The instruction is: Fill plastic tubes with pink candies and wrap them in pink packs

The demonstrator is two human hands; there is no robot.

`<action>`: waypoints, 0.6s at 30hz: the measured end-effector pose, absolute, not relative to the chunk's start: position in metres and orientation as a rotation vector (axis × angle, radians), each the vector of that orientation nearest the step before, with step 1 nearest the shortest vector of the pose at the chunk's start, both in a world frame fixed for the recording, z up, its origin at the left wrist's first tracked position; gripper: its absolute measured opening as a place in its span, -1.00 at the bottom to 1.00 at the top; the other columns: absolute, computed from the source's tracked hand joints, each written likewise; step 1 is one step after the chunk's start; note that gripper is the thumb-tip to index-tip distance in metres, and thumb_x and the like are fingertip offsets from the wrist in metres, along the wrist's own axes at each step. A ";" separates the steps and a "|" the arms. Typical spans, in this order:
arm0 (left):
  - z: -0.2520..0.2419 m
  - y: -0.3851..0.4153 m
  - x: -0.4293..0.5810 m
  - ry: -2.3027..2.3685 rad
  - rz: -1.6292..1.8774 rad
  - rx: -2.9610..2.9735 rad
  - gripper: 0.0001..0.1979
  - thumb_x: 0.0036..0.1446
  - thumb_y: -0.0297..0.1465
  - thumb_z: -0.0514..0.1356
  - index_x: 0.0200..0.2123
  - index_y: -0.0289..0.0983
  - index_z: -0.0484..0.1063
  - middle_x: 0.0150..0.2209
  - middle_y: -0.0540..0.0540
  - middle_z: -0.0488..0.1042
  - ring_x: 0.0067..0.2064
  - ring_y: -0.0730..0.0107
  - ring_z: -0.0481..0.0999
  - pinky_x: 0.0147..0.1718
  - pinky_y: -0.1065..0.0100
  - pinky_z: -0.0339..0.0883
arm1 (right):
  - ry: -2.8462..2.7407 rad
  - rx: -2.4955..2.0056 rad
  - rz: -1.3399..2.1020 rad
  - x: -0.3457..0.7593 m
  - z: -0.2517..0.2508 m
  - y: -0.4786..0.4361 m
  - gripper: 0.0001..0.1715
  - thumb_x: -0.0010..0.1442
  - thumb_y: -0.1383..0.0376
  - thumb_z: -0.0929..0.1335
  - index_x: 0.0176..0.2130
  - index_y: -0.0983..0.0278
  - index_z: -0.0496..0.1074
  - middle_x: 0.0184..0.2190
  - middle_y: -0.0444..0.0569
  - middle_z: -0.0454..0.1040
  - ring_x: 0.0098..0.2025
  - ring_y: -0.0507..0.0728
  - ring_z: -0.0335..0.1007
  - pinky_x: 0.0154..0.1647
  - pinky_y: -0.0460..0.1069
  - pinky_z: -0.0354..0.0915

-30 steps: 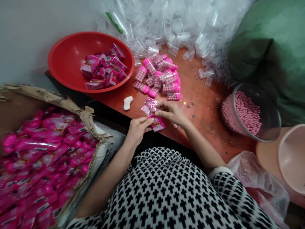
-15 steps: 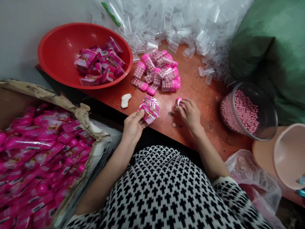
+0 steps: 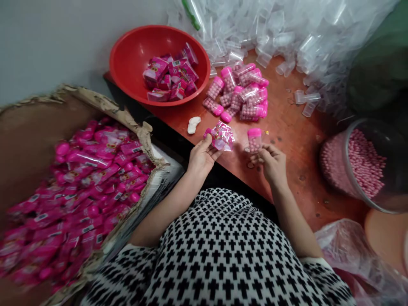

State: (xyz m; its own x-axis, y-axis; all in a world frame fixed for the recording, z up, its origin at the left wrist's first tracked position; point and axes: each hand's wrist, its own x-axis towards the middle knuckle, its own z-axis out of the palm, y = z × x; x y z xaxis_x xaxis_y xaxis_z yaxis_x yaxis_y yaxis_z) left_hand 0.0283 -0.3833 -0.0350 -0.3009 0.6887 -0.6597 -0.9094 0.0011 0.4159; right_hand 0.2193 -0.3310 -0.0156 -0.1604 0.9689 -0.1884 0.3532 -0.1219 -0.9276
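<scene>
1. Fingers (image 3: 208, 141) of the left hand (image 3: 200, 160) are pinching the near-left edge of a shiny pink wrapper (image 3: 225, 135), thumb on top, just left of the frame's middle; how many layers they are gripping, I cannot tell.
2. Thumb and fingertips of the right hand (image 3: 273, 165) are closing on the lower end of a bottle (image 3: 254, 141), right of the middle. Its pink cap is pointing toward the top of the frame, and pink balls are showing inside. Whether it is touching the table (image 3: 287, 121), I cannot tell.
3. Wrapper and bottle are staying apart, with bare table showing between them.
4. Above them, capped bottles (image 3: 237, 94) are lying in a heap; a white lump (image 3: 193, 125) is lying to the heap's lower left.
5. At upper left, a red bowl (image 3: 127, 70) is holding pink packs (image 3: 174, 75).
6. At lower left, a torn box (image 3: 101, 103) is holding many pink packets (image 3: 92, 182).
7. Clear tubes (image 3: 277, 29) are filling the top right.
8. At right, a tub (image 3: 347, 168) is holding pink balls.
</scene>
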 end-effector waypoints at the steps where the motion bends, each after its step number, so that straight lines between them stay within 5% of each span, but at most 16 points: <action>1: -0.035 -0.383 0.029 0.944 1.641 -0.318 -0.87 0.14 -0.39 0.33 -0.36 -0.31 0.45 -0.42 -0.03 0.59 -0.39 0.46 0.59 -0.22 0.36 0.52 | -1.433 -1.417 1.422 0.214 -0.015 -0.342 -0.77 0.12 0.18 0.36 -0.28 0.29 0.46 -0.46 -0.07 0.55 -0.54 0.04 0.45 -0.48 -0.06 0.37; 5: -0.036 -0.381 0.033 0.875 1.692 -0.283 -0.86 0.13 -0.39 0.34 -0.35 -0.31 0.44 -0.39 -0.04 0.60 -0.33 0.45 0.61 -0.18 0.38 0.50 | -1.305 -1.286 1.645 0.190 -0.014 -0.376 -0.71 0.06 0.12 0.44 -0.29 0.28 0.48 -0.55 -0.14 0.52 -0.58 0.02 0.43 -0.51 -0.07 0.42; 18: -0.025 -0.382 0.037 0.924 1.622 -0.049 -0.68 -0.07 -0.29 0.46 -0.37 -0.29 0.42 -0.42 0.01 0.56 -0.41 0.50 0.54 -0.34 0.47 0.40 | -1.319 -1.243 1.633 0.175 -0.024 -0.381 -0.72 0.10 0.11 0.44 -0.30 0.26 0.46 -0.59 -0.19 0.51 -0.60 -0.02 0.42 -0.50 -0.09 0.45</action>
State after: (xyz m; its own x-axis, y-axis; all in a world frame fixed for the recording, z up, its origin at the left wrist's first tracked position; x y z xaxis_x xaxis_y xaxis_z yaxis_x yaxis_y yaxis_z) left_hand 0.0373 -0.3819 -0.0248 -0.2910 0.8142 -0.5024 -0.8475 0.0243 0.5303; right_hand 0.1747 -0.3810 -0.0243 -0.3060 0.9180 -0.2524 0.0535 -0.2481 -0.9673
